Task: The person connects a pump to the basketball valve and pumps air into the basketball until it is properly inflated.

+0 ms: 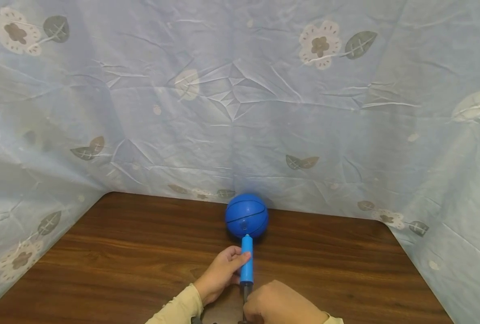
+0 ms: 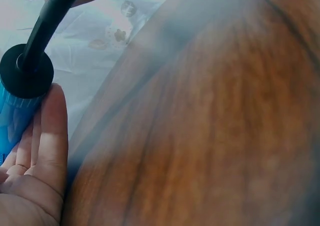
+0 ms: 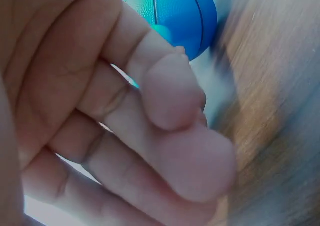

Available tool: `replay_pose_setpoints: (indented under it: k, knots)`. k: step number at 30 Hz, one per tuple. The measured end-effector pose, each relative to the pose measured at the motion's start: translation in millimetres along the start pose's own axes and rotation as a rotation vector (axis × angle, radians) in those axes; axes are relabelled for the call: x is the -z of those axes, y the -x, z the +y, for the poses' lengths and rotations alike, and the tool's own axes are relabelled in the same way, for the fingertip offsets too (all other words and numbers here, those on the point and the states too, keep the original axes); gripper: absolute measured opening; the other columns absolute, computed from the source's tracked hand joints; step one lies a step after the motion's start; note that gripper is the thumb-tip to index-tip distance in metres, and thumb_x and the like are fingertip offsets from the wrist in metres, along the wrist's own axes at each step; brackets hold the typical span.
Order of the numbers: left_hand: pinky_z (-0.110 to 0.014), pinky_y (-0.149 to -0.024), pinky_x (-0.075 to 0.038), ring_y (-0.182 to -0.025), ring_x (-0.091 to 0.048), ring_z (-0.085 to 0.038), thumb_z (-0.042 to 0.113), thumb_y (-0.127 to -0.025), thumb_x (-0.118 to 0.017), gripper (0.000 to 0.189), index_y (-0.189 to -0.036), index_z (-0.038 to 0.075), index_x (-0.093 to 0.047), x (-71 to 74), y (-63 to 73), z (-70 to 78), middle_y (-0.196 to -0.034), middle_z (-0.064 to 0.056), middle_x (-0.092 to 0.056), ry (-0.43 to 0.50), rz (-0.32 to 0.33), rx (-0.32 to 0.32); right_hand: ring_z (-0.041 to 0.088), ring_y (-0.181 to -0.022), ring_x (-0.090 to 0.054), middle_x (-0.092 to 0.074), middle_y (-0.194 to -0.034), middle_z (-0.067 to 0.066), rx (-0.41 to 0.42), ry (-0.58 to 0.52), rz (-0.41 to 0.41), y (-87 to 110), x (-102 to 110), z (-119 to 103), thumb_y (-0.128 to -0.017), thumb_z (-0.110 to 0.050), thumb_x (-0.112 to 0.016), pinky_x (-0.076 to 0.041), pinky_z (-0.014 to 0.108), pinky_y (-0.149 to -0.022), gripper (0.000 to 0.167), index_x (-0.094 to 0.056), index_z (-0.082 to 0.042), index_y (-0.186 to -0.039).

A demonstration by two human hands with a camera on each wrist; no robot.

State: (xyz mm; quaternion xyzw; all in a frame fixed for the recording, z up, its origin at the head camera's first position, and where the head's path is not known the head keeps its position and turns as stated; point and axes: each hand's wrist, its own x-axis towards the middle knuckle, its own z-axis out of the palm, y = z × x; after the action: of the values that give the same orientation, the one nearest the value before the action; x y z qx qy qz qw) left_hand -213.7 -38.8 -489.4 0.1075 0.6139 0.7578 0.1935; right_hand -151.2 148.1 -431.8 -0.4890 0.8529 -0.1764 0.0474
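Observation:
A small blue ball (image 1: 246, 211) with black seam lines sits at the table's back edge. A light-blue hand pump (image 1: 246, 263) points at it, its tip right at the ball's near side. My left hand (image 1: 219, 274) grips the barrel, thumb laid across it. The black end cap (image 2: 37, 81) and the pump rod (image 2: 52, 24) show in the left wrist view, with the rod drawn out of the barrel. My right hand (image 1: 282, 303) holds the handle end, which its curled fingers mostly hide in the right wrist view.
The dark wooden table (image 1: 142, 234) spreads out on both sides of the hands. Behind it and at both sides hangs a pale blue flowered cloth (image 1: 231, 148), close against the back edge by the ball.

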Motion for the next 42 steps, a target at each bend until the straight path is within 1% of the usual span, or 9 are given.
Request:
replay_pose_setpoints:
  k: [5,11,15,20,23,27,32,38,42]
  knots:
    - [-0.029,-0.069,-0.056,-0.084,-0.063,-0.015,0.033,-0.106,-0.061,0.038,-0.121,0.0,-0.052,0.2,-1.8,-1.0,-0.094,-0.002,-0.064,0.028,0.014,0.0,-0.018,-0.061,-0.043,-0.057,-0.068,-0.028,-0.006,-0.05,0.004,3.3,2,5,-0.093,-0.031,-0.076,-0.039,0.005,-0.054,0.017,-0.073,-0.026,-0.076]
    - [-0.03,-0.069,-0.058,-0.083,-0.064,-0.016,0.033,-0.105,-0.062,0.037,-0.12,0.0,-0.052,-0.4,-1.2,-0.1,-0.094,-0.004,-0.065,0.031,0.034,0.022,-0.015,-0.064,-0.044,-0.057,-0.074,-0.027,-0.004,-0.051,0.085,8.4,7,17,-0.095,-0.032,-0.076,-0.04,0.005,-0.058,0.016,-0.072,-0.026,-0.082]
    - [-0.033,-0.072,-0.059,-0.083,-0.066,-0.016,0.032,-0.105,-0.062,0.036,-0.119,0.0,-0.052,-1.0,0.0,0.2,-0.095,-0.006,-0.064,0.03,0.028,0.033,-0.012,-0.063,-0.044,-0.055,-0.074,-0.026,-0.063,-0.059,0.155,9.9,6,24,-0.094,-0.031,-0.077,-0.041,0.008,-0.056,0.016,-0.07,-0.027,-0.081]
    - [-0.035,-0.075,-0.06,-0.084,-0.067,-0.017,0.031,-0.105,-0.061,0.037,-0.121,-0.001,-0.051,-1.5,0.7,0.3,-0.097,-0.008,-0.065,0.039,0.007,0.028,-0.01,-0.059,-0.044,-0.056,-0.073,-0.026,-0.153,-0.104,0.201,9.6,4,28,-0.094,-0.029,-0.077,-0.043,0.014,-0.053,0.014,-0.071,-0.027,-0.082]
    - [-0.034,-0.076,-0.06,-0.087,-0.067,-0.017,0.034,-0.106,-0.059,0.043,-0.127,-0.003,-0.05,-1.8,0.7,0.3,-0.1,-0.009,-0.066,0.037,-0.002,0.018,-0.01,-0.06,-0.045,-0.055,-0.073,-0.026,-0.162,-0.111,0.212,8.9,3,27,-0.095,-0.028,-0.076,-0.044,0.014,-0.053,0.014,-0.07,-0.026,-0.083]
    - [-0.032,-0.075,-0.059,-0.09,-0.068,-0.017,0.037,-0.108,-0.056,0.05,-0.133,-0.006,-0.049,-3.2,0.8,0.2,-0.103,-0.009,-0.067,0.019,-0.02,0.006,-0.01,-0.062,-0.044,-0.053,-0.074,-0.025,-0.114,-0.086,0.18,8.7,4,25,-0.096,-0.025,-0.075,-0.044,0.012,-0.055,0.017,-0.067,-0.026,-0.082]
    - [-0.03,-0.07,-0.059,-0.088,-0.066,-0.015,0.035,-0.108,-0.055,0.049,-0.133,-0.007,-0.05,-4.5,0.5,0.1,-0.101,-0.007,-0.066,0.023,-0.021,0.003,-0.01,-0.06,-0.042,-0.048,-0.069,-0.023,-0.073,-0.095,0.111,8.7,5,19,-0.096,-0.026,-0.076,-0.042,0.01,-0.054,0.025,-0.062,-0.025,-0.075]
    - [-0.028,-0.067,-0.058,-0.083,-0.065,-0.014,0.034,-0.107,-0.057,0.047,-0.13,-0.006,-0.052,-2.3,-0.9,-1.1,-0.096,-0.006,-0.065,0.053,0.008,-0.003,-0.014,-0.06,-0.046,-0.054,-0.066,-0.026,-0.025,-0.148,0.022,6.1,8,9,-0.094,-0.033,-0.077,-0.043,0.008,-0.054,0.023,-0.069,-0.023,-0.074]
    - [-0.027,-0.067,-0.058,-0.082,-0.065,-0.014,0.037,-0.106,-0.059,0.049,-0.129,-0.007,-0.053,0.3,-0.8,-1.1,-0.095,-0.005,-0.065,0.07,0.014,0.006,-0.017,-0.059,-0.046,-0.056,-0.065,-0.024,-0.008,-0.175,-0.02,5.0,9,5,-0.089,-0.027,-0.081,-0.043,0.007,-0.053,0.021,-0.069,-0.021,-0.072]
